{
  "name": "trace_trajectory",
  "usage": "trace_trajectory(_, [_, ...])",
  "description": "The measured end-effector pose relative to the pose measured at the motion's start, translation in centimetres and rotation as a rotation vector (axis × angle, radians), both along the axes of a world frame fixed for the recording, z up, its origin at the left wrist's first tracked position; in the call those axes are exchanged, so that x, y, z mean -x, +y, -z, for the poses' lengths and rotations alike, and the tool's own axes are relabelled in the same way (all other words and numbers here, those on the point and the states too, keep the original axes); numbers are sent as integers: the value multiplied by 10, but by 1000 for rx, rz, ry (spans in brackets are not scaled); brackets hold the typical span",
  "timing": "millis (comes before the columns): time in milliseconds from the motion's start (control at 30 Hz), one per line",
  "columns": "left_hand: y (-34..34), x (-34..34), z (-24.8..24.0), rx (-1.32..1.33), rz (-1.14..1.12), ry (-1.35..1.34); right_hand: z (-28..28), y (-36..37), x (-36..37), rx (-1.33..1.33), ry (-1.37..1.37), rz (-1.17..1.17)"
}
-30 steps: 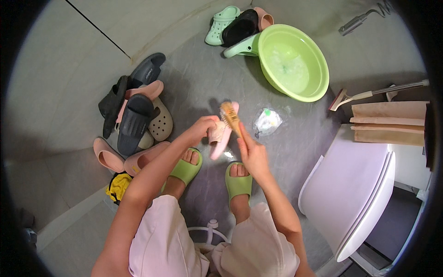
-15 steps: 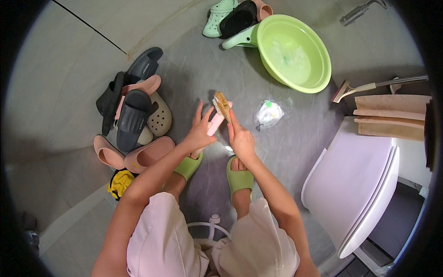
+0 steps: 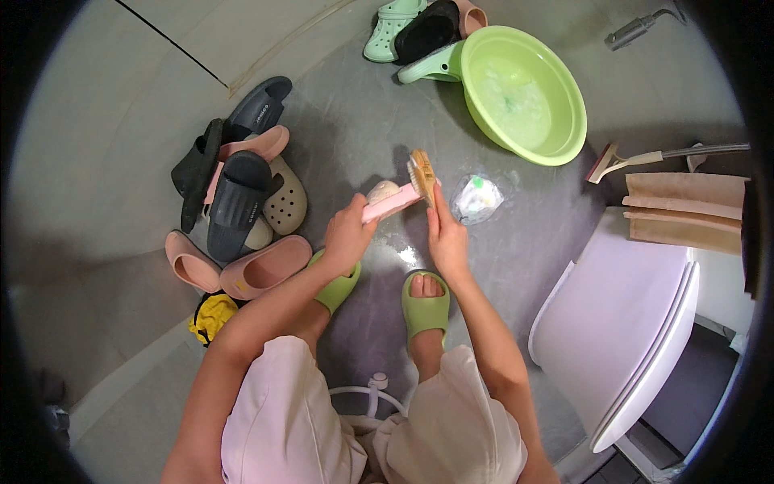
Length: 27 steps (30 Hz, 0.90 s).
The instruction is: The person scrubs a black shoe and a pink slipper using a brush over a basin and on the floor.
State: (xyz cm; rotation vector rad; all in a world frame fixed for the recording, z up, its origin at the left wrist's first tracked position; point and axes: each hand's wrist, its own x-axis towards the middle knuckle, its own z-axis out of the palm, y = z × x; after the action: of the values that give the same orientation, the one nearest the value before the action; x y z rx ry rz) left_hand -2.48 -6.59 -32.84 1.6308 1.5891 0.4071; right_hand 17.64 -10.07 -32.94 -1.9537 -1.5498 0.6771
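Note:
My left hand [image 3: 347, 232] is closed around one end of a pink slipper [image 3: 393, 203], held in the air on its edge with its side turned up. In my right hand [image 3: 448, 242] is a wooden-handled scrub brush [image 3: 426, 176]. White bristles face left and meet the slipper's far end. Just right of the brush, a clear plastic bag [image 3: 477, 198] with something white and green inside lies on the grey floor. Below the slipper is a small patch of white suds [image 3: 408, 256]. Green slides [image 3: 426, 310] are on my feet.
A light green basin [image 3: 571, 89] of soapy water stands at the far right, beside mint clogs [image 3: 389, 36]. Piled shoes [image 3: 235, 206] and peach clogs [image 3: 266, 268] sit at left, near a yellow and black item [image 3: 212, 317]. A white toilet [image 3: 609, 315] and squeegee [image 3: 637, 157] are right.
The slipper has turned from steep to nearly level, pointing right. My left hand now grips its near end, fingers curled in. My right hand and the brush have moved slightly right.

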Motion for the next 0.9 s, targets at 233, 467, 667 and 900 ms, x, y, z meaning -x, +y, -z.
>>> trace_trajectory(233, [16, -9, 5, -221, 14, -125, -22, -31, 12, -139, 54, -129])
trace_trajectory(467, [2, -9, -4, -173, -14, -171, -48, -42, 33, -37, 112, -149])
trace_trajectory(667, [-1, -12, -17, -119, -106, -179, -53, -39, 30, 104, 86, -92])
trace_trajectory(900, [-1, -7, -11, -205, -54, -111, -40, -35, 23, 41, -3, -132])
